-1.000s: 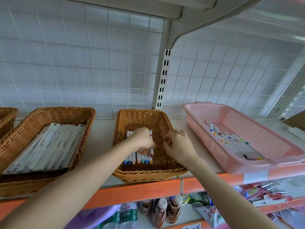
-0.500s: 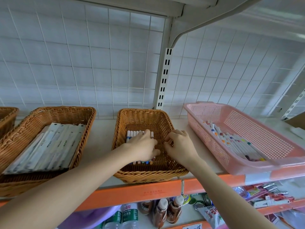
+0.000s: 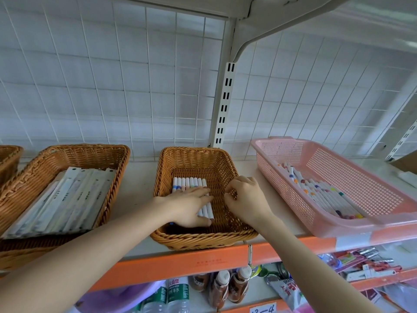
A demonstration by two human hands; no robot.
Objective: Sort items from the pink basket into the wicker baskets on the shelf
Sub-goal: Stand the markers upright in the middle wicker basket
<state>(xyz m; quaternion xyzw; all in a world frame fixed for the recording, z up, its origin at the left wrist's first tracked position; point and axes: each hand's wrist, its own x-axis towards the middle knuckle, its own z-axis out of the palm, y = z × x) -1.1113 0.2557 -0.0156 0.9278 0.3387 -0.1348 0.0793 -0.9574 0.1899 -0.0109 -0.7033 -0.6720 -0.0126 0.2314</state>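
Observation:
A small wicker basket (image 3: pixel 228 163) stands mid-shelf with a row of white markers (image 3: pixel 188 184) lying side by side on its floor. My left hand (image 3: pixel 189 205) lies flat across the markers, fingers stretched out and pressing on them. My right hand (image 3: pixel 246 198) hovers just to the right inside the same basket, fingers curled, with nothing visible in it. The pink basket (image 3: pixel 383 190) stands at the right and holds several more white markers with coloured bands (image 3: pixel 320 190).
A larger wicker basket (image 3: pixel 74 152) on the left holds long white flat packets (image 3: pixel 67 199). Another wicker basket's corner (image 3: pixel 9 154) shows at the far left. The orange shelf edge (image 3: pixel 185 260) runs below; bottles (image 3: pixel 239 285) and packets fill the lower shelf. A wire grid backs the shelf.
My left hand has opened from a curled hold on the markers to a flat press, spreading them into a row. My right hand has stayed beside it.

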